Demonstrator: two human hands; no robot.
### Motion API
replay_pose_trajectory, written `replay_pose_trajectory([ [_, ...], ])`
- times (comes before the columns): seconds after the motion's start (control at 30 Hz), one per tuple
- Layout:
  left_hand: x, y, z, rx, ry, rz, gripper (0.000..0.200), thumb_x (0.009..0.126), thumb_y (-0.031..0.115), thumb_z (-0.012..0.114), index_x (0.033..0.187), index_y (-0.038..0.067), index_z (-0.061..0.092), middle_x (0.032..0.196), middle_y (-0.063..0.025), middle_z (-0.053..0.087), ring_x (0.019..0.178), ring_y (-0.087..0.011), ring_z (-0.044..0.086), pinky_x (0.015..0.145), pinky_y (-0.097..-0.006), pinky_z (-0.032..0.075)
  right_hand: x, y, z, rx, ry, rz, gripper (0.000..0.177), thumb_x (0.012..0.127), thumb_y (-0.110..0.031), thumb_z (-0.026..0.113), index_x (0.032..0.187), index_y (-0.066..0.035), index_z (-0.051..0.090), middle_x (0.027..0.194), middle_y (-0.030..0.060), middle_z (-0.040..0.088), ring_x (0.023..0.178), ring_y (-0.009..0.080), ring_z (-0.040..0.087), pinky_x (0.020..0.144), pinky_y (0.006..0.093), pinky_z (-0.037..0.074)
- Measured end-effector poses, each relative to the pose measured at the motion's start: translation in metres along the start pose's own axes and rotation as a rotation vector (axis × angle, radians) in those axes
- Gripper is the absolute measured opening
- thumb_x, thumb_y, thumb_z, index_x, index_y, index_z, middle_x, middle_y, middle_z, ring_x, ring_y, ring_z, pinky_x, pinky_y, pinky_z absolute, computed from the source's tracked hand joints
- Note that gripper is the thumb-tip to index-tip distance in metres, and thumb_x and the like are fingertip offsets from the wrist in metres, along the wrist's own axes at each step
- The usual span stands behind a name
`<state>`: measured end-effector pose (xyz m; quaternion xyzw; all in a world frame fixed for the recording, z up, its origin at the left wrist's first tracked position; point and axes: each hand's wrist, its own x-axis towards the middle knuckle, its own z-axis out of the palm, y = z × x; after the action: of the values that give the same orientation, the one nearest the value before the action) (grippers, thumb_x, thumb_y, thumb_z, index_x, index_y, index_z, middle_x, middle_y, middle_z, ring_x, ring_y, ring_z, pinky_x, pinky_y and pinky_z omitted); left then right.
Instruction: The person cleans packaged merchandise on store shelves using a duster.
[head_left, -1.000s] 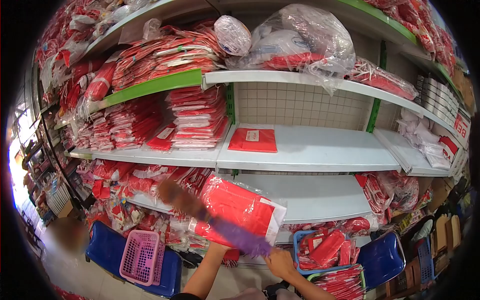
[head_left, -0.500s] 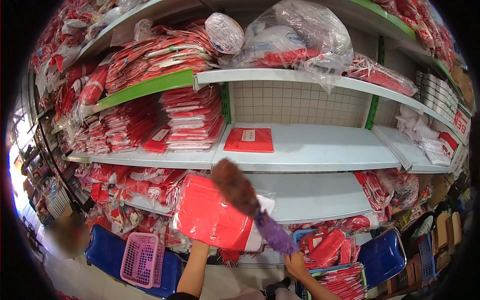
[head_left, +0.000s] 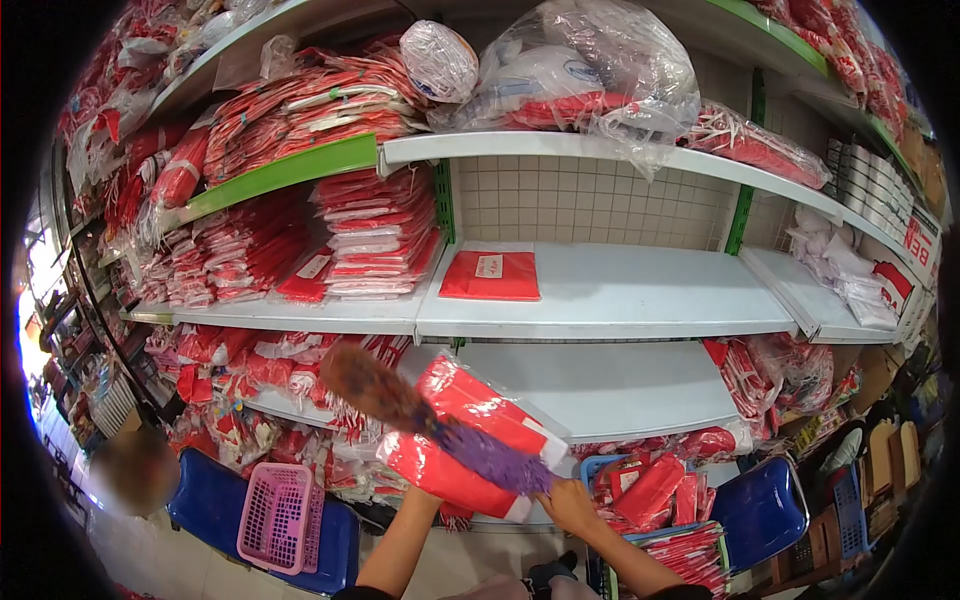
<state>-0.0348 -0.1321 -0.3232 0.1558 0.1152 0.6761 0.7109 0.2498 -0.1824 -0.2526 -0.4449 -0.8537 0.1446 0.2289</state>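
Note:
My left hand (head_left: 421, 500) holds a clear plastic packet of folded red and white cloth (head_left: 470, 388) from below, in front of the lower shelf. Its fingers are mostly hidden behind the packet. In my right hand (head_left: 571, 505), closed round its handle end, is a feather duster (head_left: 485, 455) with brown and purple feathers. The duster lies slantwise across the front of the packet, its brown tip pointing up and left. Further back, one flat red packet with a white label (head_left: 490, 275) rests on the middle shelf (head_left: 640, 290).
Stacked red and white packets (head_left: 375, 235) fill the left of the middle shelf. A large clear bag (head_left: 590, 80) sits above. Below left, a pink basket (head_left: 275, 515) stands on a blue chair (head_left: 205, 500). At lower right are a crate of red packets (head_left: 650, 495) and another blue chair (head_left: 765, 515).
The duster has swung down and left across the packet. The packet has tilted and shifted slightly right, and my right hand has come closer to it.

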Motion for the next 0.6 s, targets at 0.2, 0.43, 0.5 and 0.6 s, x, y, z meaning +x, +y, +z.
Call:
replay_pose_trajectory([
  [0.2, -0.009, -0.008, -0.009, 0.003, 0.017, -0.009, 0.050, 0.095, 0.046, 0.028, 0.131, 0.013, 0.038, 0.133, -0.0072, 0.043, 0.118, -0.0272, 0.043, 0.101, -0.0409, 0.035, 0.027, -0.014, -0.018, -0.005, -0.114, -0.223, 0.038, 0.088, -0.033, 0.051, 0.087, 0.005, 0.056, 0.070, 0.0241, 0.059, 0.067, 0.0412, 0.059, 0.062, 0.0492, 0.047],
  [0.43, -0.034, 0.012, -0.026, 0.029, 0.081, 0.082, 0.050, 0.095, 0.046, 0.027, 0.131, 0.013, 0.038, 0.134, -0.0073, 0.043, 0.118, -0.0273, 0.043, 0.102, -0.0409, 0.034, 0.060, 0.079, 0.026, -0.091, -0.032, 0.122, 0.039, 0.085, -0.034, 0.055, 0.097, 0.003, 0.053, 0.069, 0.0239, 0.060, 0.068, 0.0422, 0.059, 0.063, 0.0489, 0.048],
  [0.5, -0.035, 0.014, -0.031, 0.031, 0.095, 0.100, 0.050, 0.095, 0.045, 0.027, 0.131, 0.013, 0.038, 0.134, -0.0074, 0.043, 0.118, -0.0273, 0.043, 0.102, -0.0409, 0.034, 0.075, 0.097, 0.034, -0.056, -0.012, 0.174, 0.037, 0.083, -0.030, 0.057, 0.097, 0.004, 0.052, 0.071, 0.0237, 0.061, 0.070, 0.0414, 0.060, 0.064, 0.0479, 0.048],
  [0.6, -0.033, 0.014, -0.038, 0.117, 0.108, 0.138, 0.050, 0.095, 0.045, 0.027, 0.131, 0.013, 0.038, 0.134, -0.0075, 0.042, 0.118, -0.0273, 0.043, 0.102, -0.0409, 0.034, 0.098, 0.125, 0.065, 0.006, 0.032, 0.219, 0.036, 0.080, -0.025, 0.060, 0.099, 0.004, 0.051, 0.079, 0.0237, 0.061, 0.075, 0.0406, 0.060, 0.066, 0.0469, 0.049],
])
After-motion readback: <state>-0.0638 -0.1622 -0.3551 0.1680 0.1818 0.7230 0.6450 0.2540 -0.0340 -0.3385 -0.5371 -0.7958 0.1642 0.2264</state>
